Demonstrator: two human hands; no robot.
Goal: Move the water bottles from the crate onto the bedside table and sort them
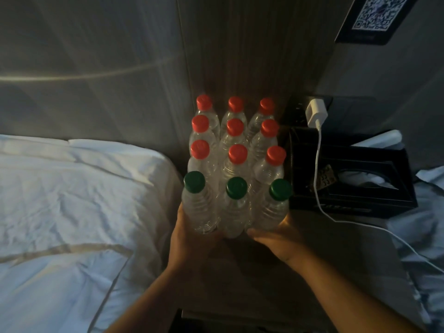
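Several clear water bottles stand upright in a tight block on the bedside table point(252, 272). The back rows carry red caps point(237, 153); the front row has three green-capped bottles point(236, 187). My left hand point(189, 236) is against the lower side of the front-left green-capped bottle point(199, 207), fingers wrapping its base. My right hand point(278, 236) cups the base of the front-right green-capped bottle point(271, 210). No crate is in view.
A black tissue box point(348, 188) sits right of the bottles, touching the block. A white charger point(316, 112) is plugged into the wall, its cable point(319, 188) trailing over the box. White bedding point(72, 200) lies to the left, more bedding point(422, 224) on the right.
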